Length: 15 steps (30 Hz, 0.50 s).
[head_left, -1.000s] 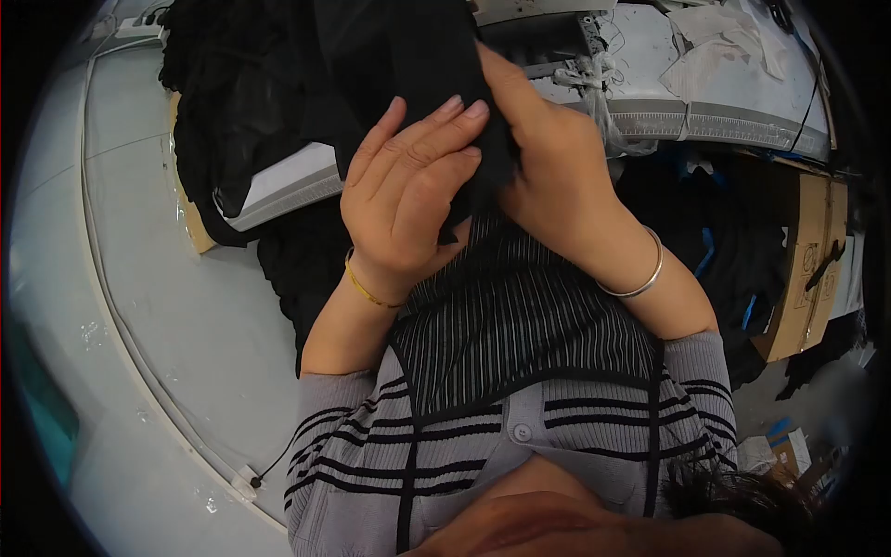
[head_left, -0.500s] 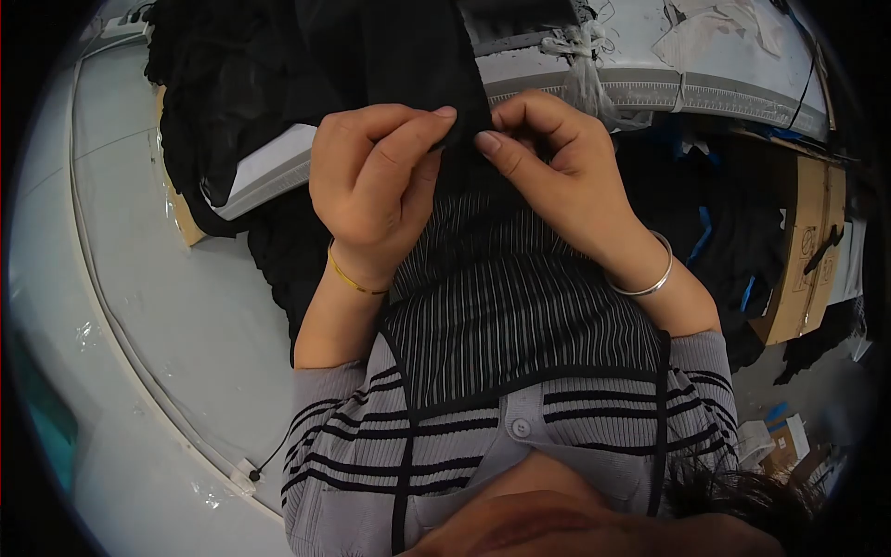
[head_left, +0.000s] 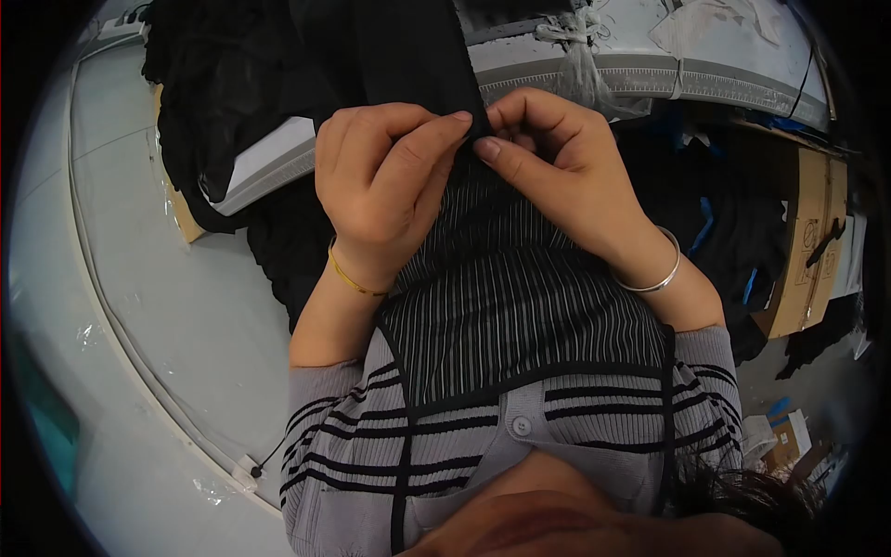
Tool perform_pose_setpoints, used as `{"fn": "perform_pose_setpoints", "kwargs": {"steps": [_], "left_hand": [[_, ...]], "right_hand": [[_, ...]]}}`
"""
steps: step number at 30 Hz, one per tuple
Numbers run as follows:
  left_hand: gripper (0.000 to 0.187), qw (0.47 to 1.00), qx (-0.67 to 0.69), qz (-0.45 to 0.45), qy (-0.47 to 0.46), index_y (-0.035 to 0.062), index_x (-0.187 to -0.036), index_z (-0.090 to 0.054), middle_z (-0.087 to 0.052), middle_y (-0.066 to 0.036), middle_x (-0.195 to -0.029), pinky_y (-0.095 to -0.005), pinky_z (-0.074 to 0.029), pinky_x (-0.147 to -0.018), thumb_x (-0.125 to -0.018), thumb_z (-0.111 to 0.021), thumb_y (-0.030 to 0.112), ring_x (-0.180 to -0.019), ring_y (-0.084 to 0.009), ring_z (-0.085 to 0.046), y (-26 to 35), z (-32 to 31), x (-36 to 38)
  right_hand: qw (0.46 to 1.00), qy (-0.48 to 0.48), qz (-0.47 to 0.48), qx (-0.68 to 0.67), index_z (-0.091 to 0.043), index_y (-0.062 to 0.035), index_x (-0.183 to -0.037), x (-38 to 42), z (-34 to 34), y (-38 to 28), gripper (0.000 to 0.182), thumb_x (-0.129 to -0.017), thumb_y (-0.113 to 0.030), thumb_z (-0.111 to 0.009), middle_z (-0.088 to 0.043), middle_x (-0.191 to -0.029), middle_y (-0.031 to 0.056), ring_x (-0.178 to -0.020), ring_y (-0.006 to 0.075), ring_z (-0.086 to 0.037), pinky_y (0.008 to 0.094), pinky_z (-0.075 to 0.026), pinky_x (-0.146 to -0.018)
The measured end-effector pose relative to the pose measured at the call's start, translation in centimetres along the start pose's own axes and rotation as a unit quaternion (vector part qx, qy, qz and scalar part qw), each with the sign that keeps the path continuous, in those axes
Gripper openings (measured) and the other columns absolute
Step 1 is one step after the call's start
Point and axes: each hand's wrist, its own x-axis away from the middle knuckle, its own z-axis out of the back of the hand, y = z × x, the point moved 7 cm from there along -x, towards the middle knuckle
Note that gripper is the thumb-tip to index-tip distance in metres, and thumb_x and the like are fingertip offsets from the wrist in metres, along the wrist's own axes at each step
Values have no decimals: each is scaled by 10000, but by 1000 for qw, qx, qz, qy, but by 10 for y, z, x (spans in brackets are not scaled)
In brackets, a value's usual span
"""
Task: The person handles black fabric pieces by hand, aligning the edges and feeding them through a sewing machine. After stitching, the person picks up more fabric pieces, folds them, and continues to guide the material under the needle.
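Note:
A long piece of black fabric (head_left: 408,56) runs from the table top down over its front edge toward my body. My left hand (head_left: 385,172) pinches the near end of this fabric, thumb and index finger pressed together. Close to its right, my right hand (head_left: 566,162) grips the fabric's right edge between thumb and curled fingers. The fingertips of both hands almost meet at that edge. Part of the cloth between them is hidden behind the fingers.
The table (head_left: 724,79) has a ruler strip along its front edge. A clear plastic bag (head_left: 582,65) is knotted there. More black cloth (head_left: 223,84) heaps at the left. A cardboard box (head_left: 807,246) stands at the right, and a cable (head_left: 121,306) crosses the floor.
My left hand has moved slightly right, bringing its fingertips closer to those of my right hand. The right hand stays nearly in place at the fabric edge.

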Motion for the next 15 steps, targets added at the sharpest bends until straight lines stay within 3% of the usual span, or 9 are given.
{"fn": "perform_pose_setpoints", "kwargs": {"steps": [4, 15], "left_hand": [[274, 999, 34, 32, -7, 105, -958, -763, -669, -4, -865, -310, -431, -661, -704, -815, 17, -741, -176, -602, -2, 1, 0], [262, 998, -24, -55, -5, 137, -971, -775, -684, 24, -868, -345, -474, -749, -720, -797, 65, -770, -169, -608, 2, 1, 1]], "right_hand": [[999, -21, -15, -47, -690, 13, -1088, 2, -2, 3, 217, -902, -85, -747, -579, -793, -68, -665, -7, -470, 165, -418, -605], [995, -38, -45, -83, -698, 7, -1150, 9, -2, 3, 273, -897, -80, -751, -582, -837, -71, -692, -22, -466, 147, -410, -619]]}}
